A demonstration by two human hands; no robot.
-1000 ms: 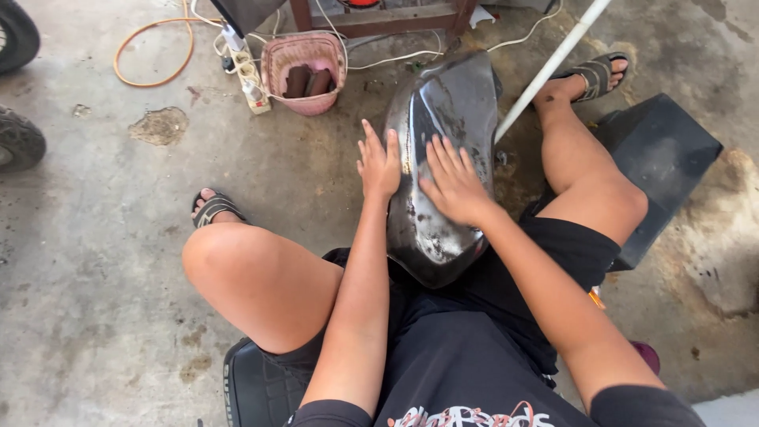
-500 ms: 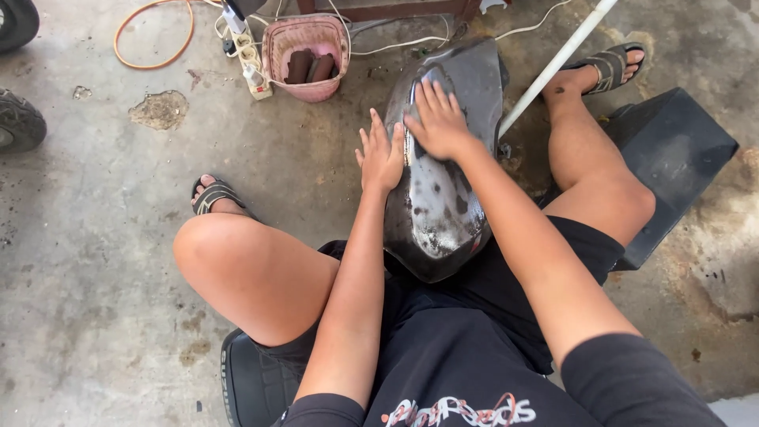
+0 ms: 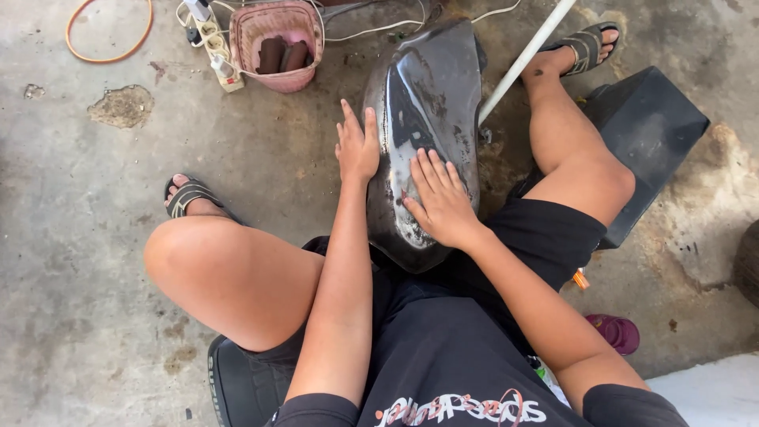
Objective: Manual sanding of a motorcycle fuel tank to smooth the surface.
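A dark, glossy, scuffed curved body panel (image 3: 423,103) rests between my knees, its near end against my lap. My left hand (image 3: 357,146) lies flat against the panel's left edge, fingers together and pointing away from me. My right hand (image 3: 439,198) presses palm-down on the panel's lower middle, fingers spread; whether something lies under the palm is hidden. Neither hand grips the panel.
A pink basket (image 3: 278,43) with dark blocks stands on the concrete beyond the panel, next to a white power strip (image 3: 212,39) and an orange cable loop (image 3: 111,39). A white pole (image 3: 522,59) slants past my right leg. A black panel (image 3: 648,134) lies right.
My right hand slid up the panel, then back down toward my lap. The left hand stayed on the left edge. The view shifted slightly.
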